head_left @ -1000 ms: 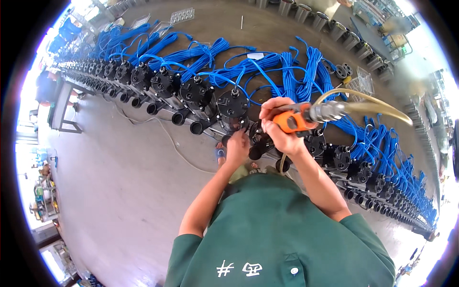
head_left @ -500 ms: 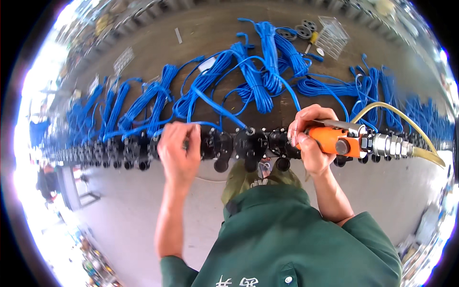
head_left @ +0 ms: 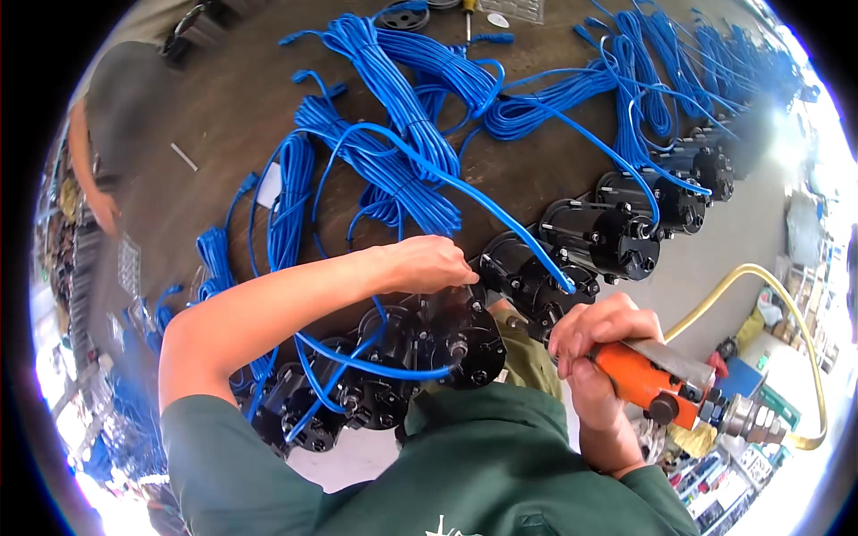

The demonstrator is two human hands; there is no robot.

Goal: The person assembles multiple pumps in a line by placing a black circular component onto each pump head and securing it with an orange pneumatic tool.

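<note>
My right hand (head_left: pixel 603 344) is wrapped round an orange air-driven power tool (head_left: pixel 648 380), fitted with metal couplings and a yellowish hose (head_left: pixel 809 344). The tool's front end, partly hidden by my fingers, is beside the end of a black cylindrical housing (head_left: pixel 527 277) with a blue cable. My left arm reaches across the row, and my left hand (head_left: pixel 429 265) is closed, fingertips down at the gap between that housing and a neighbouring black housing (head_left: pixel 474 344). What its fingers hold, if anything, is hidden. A thick blue cable (head_left: pixel 402 368) leaves the neighbouring housing.
Bundled blue cables (head_left: pixel 393 98) lie across the brown tabletop (head_left: pixel 232 98). More black housings (head_left: pixel 608 237) line its near edge. A yellow-handled screwdriver (head_left: pixel 468 18) and a small white strip (head_left: pixel 184 157) lie farther back. Another person's hand (head_left: pixel 105 213) is at the far left.
The view has swung round, so the row now runs slantwise. My left hand has moved in beside the housings near the tool. My right hand keeps hold of the orange tool.
</note>
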